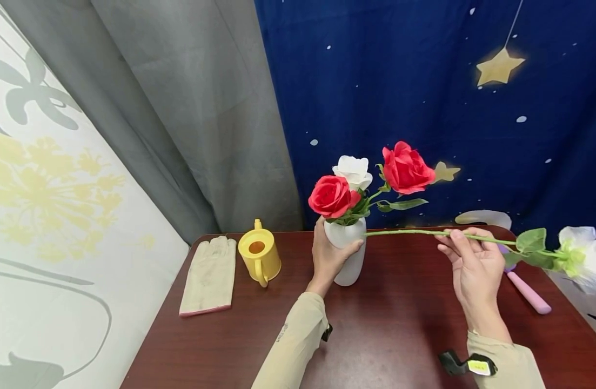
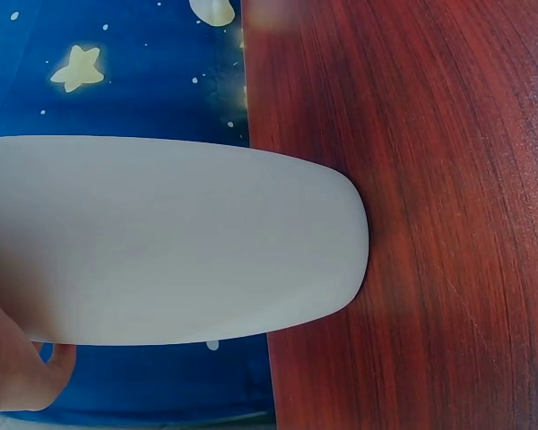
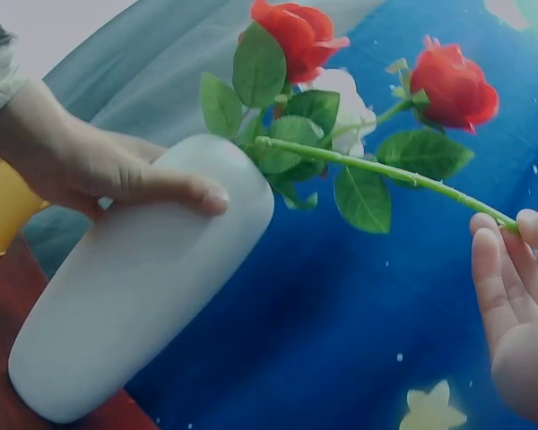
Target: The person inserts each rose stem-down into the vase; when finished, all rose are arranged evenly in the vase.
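A white vase (image 1: 345, 254) stands on the dark red table, holding two red roses (image 1: 407, 168) and a white rose (image 1: 353, 172). My left hand (image 1: 328, 258) grips the vase around its upper part, thumb across the near side; the left wrist view shows the vase's smooth body (image 2: 188, 237) down to its base. With thumb and fingertips, my right hand (image 1: 476, 270) pinches the green stem (image 3: 386, 170) of another white flower (image 1: 587, 258). That stem lies nearly level, bloom out to the right, and its cut end overlaps the vase's neck area in the head view.
A yellow watering can (image 1: 266, 258) sits left of the vase, beside a pale cloth glove (image 1: 209, 278). At the right lies a tool with a pink handle (image 1: 530, 293), partly behind the right hand. A blue star-patterned curtain (image 1: 327, 97) hangs behind the table (image 1: 375, 335).
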`<state>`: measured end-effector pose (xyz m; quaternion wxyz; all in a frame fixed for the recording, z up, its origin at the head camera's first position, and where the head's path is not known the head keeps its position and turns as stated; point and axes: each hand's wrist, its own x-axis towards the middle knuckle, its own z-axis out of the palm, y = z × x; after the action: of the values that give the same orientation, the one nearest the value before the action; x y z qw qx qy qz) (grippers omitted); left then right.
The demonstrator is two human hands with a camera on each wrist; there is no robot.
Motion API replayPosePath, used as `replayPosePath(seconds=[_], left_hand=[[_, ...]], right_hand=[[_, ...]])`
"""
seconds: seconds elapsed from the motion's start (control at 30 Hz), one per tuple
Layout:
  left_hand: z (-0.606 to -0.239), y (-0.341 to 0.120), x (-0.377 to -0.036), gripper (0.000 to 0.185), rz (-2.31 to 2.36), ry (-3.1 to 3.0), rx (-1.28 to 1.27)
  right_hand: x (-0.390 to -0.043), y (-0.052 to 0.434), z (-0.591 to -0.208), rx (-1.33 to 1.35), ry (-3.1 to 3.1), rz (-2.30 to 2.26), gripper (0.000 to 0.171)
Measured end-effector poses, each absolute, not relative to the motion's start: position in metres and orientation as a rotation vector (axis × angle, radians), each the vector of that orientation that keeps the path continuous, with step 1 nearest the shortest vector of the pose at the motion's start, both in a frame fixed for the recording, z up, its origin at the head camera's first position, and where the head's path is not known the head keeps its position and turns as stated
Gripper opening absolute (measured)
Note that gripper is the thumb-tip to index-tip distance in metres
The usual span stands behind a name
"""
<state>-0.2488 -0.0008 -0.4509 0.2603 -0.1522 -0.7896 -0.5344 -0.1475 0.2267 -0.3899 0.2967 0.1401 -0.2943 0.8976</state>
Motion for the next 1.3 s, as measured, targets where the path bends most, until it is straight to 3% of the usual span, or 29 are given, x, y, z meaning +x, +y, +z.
replayPosePath(seconds=[0.47,0.83,1.3], left_hand=[[-0.454,-0.002,-0.25,0.09,-1.411,-2.109,-0.417],[-0.453,-0.001,-0.25,0.09,-1.422,-2.114,-0.421],[-0.453,-0.001,-0.25,0.088,-1.438,-2.122,-0.417]], right_hand=[[-0.168,0.205,-0.375,0.338,-0.922,2.208,0.016],[-0.181,0.195,-0.363,0.255,-1.368,1.91,0.014],[-0.177,0.163,-0.341,0.206,-1.833,1.548,0.017]])
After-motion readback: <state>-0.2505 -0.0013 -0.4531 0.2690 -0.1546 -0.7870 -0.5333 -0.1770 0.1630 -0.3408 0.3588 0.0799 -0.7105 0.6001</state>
